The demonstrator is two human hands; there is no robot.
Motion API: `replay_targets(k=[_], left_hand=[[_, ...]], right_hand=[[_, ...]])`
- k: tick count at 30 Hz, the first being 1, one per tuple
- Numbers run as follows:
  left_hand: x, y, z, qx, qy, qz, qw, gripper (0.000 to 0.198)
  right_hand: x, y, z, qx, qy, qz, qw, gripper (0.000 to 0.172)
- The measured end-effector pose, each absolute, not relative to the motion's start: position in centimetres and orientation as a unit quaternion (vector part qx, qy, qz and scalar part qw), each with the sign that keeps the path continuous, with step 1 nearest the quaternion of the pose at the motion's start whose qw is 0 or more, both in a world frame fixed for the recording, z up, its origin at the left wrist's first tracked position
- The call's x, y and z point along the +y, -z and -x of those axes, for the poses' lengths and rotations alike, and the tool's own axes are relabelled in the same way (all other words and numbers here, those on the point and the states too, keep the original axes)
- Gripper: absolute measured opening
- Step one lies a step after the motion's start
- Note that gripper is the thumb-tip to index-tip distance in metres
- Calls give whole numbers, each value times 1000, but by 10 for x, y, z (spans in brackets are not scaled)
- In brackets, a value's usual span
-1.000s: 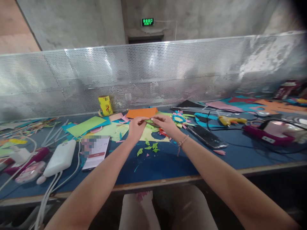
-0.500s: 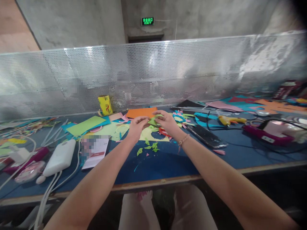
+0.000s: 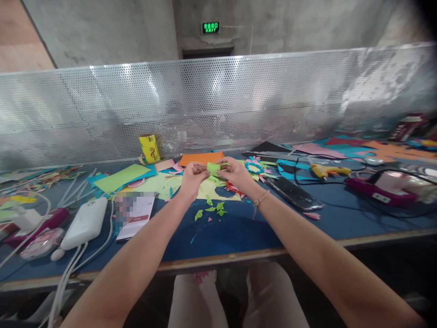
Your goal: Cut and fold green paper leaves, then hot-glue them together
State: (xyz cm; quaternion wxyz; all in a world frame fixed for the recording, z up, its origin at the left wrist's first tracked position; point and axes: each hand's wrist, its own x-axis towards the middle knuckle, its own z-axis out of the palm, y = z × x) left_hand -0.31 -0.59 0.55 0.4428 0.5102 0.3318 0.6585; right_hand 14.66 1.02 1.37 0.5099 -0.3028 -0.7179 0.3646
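A small piece of light green paper [image 3: 213, 169] is held up between my hands, above the middle of the table. My left hand [image 3: 194, 178] pinches its left edge, and my right hand [image 3: 236, 175] grips the right edge. The paper's broad face shows, with a bent part below. Several small green paper cutouts [image 3: 218, 207] lie on the blue tabletop just below my hands. Behind the hands rests an orange sheet [image 3: 198, 159]. A blue and pink paper flower [image 3: 254, 166] lies to the right of my right hand.
A phone with a lit screen [image 3: 136, 216] and a white power bank [image 3: 85, 223] lie at left. A dark phone [image 3: 293, 193] and a yellow glue gun [image 3: 328, 171] with a black cord are at right. A perforated metal screen [image 3: 218, 105] stands along the back.
The green paper has been turned, so its flat face now shows more plainly between the fingers. Both hands stay in nearly the same place.
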Motion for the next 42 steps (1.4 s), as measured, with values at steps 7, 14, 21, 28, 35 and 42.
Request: replay_targets(k=[7, 14, 21, 28, 35, 42], left_hand=[[-2, -3, 4, 321, -649, -555, 409, 27], [-2, -5, 7, 392, -607, -611, 323, 21], [-2, -4, 10, 415, -581, -649, 261, 11], [-3, -6, 10, 435, -553, -685, 189, 7], [-7, -7, 7, 425, -547, -687, 219, 8], [-18, -17, 7, 483, -493, -698, 193, 16]], right_hand=[[14, -10, -144, -729, -316, 326, 512, 32], [13, -13, -146, -755, -240, 334, 510, 20], [7, -16, -145, -779, -165, 359, 487, 13], [12, -11, -146, -812, -85, 357, 453, 13], [13, -9, -146, -813, -81, 376, 437, 14], [4, -17, -146, -795, -140, 402, 432, 17]])
